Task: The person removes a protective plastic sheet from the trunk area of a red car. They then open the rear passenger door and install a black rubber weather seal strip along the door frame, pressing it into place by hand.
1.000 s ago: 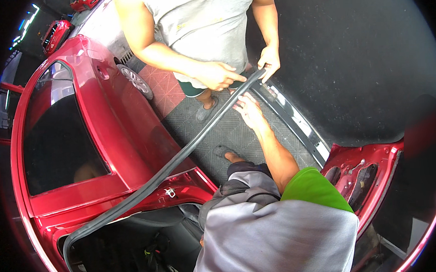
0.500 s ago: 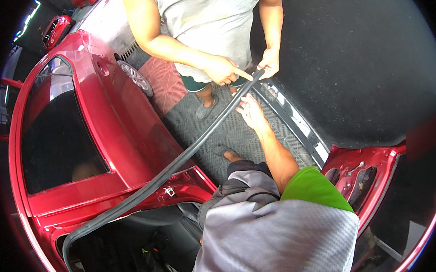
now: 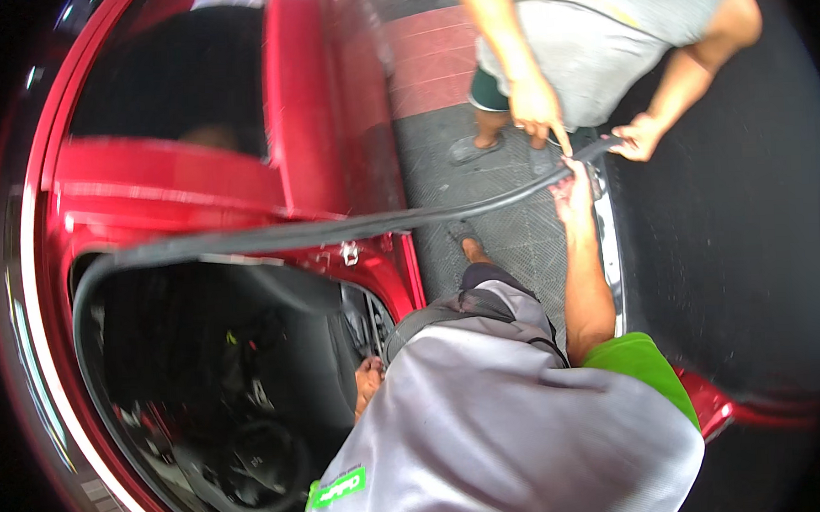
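Observation:
A long black rubber door seal [image 3: 354,226] arches from the front door opening of the red car [image 3: 224,193] across to a co-worker. My right hand [image 3: 568,190] is closed around it near its free end, on a stretched-out arm. Just beyond, the co-worker's hand [image 3: 638,138] grips the tip, while their other hand [image 3: 539,108] points a finger at the seal beside my grip. Low by my waist, my left hand [image 3: 369,379] is curled at the edge of the door opening; what its fingers hold, if anything, is hidden.
Inside the opening are a dark seat [image 3: 316,356] and a steering wheel [image 3: 265,459]. A metal door striker [image 3: 349,253] sticks out of the pillar. Grey floor tiles [image 3: 434,177] lie between the car and a large black surface [image 3: 722,270] on the right.
My view has swung left and down, so the car's interior shows more. The seal now runs flatter across the view, with my right hand still on it. My left hand has come into sight.

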Motion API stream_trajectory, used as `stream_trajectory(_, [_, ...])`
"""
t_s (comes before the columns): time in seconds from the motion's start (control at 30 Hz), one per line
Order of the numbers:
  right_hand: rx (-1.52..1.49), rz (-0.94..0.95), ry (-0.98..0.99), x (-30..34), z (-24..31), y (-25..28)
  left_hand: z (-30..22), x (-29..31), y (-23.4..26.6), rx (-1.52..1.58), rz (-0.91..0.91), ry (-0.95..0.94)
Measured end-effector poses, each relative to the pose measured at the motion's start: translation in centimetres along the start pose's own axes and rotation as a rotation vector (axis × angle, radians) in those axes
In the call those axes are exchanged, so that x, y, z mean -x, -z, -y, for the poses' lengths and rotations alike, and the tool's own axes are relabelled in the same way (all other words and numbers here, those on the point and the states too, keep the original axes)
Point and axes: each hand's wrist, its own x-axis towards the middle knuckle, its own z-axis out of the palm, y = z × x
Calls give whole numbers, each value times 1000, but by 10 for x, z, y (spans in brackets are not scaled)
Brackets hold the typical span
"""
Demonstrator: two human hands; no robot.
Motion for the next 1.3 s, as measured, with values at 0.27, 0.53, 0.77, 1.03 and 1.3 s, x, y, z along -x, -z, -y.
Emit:
stream_trajectory(0.27, [248, -44, -106, -14, -28, 8, 73, 13, -32, 207, -1, 174])
stream_trajectory(0.53, [474, 45, -232, -5, -52, -9, 184, 43, -96, 249, -130, 152])
stream_trajectory(0.77, [649, 118, -352, 5, -97, -30, 194, 77, -136, 432, -222, 345])
stream_trajectory(1.03, [823, 272, -422, 21, -131, -68, 220, 105, -176, 676, -392, 459])
stream_trajectory(1.3, [797, 196, -321, 16, -112, -87, 229, 111, -201, 734, -415, 465])
